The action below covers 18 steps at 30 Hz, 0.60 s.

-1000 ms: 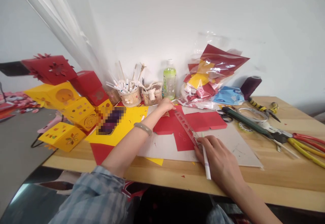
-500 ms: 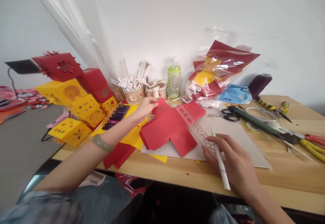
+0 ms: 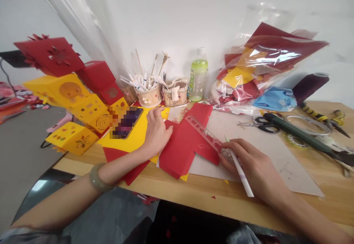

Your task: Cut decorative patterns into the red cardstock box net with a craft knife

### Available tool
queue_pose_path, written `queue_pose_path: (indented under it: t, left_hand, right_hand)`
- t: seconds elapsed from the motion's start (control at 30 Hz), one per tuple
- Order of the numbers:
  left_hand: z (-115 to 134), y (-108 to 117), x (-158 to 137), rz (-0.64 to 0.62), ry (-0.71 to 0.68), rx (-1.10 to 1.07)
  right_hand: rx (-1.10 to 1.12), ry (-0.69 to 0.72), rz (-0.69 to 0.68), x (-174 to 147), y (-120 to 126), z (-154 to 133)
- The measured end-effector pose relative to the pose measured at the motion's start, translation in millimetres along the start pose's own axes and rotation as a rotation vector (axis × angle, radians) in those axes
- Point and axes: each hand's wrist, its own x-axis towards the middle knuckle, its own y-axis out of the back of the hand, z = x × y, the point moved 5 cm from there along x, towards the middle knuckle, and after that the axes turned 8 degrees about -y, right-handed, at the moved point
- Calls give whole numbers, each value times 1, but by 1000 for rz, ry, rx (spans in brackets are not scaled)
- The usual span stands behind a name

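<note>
A red paper cut-out shaped like an unfolded box (image 3: pixel 179 150) lies on a white board (image 3: pixel 276 166). My left hand (image 3: pixel 157 131) is at its left side over yellow paper (image 3: pixel 132 142), fingers apart, with the thumb near the red edge. Whether the thumb touches the paper I cannot tell. In my right hand (image 3: pixel 253 164) is a white marker pen (image 3: pixel 243 179), slanting with its light green tip up. The same hand pinches the lower end of a clear stencil ruler (image 3: pixel 200 126), which lies across the red paper. Beside the ruler, a small light outline shows on the red paper.
Decorated yellow boxes (image 3: pixel 90 109) and red boxes (image 3: pixel 96 78) stack at left beside a phone (image 3: pixel 128 124). Behind are a pen basket (image 3: pixel 149 98), a green drink bottle (image 3: pixel 198 76) and bagged paper scraps (image 3: pixel 249 74). Scissors (image 3: pixel 265 124) and several tools lie right.
My left hand has let go of the red paper's upper corner and moved down its left side. The red paper has turned slightly. My right hand still holds pen and ruler; the view has shifted.
</note>
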Motion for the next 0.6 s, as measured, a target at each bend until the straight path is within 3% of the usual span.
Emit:
queue_pose_path:
  t: [0.13, 0.23, 0.6]
  left_hand:
    - [32, -20, -4, -376, -322, -14]
    - [43, -37, -11, -608, -508, 75]
    - [44, -59, -13, -767, -809, 514]
  right_hand:
    - [0, -48, -31, 1, -2, -5]
    - [24, -67, -76, 2, -9, -10]
    - [66, -28, -59, -5, -17, -4]
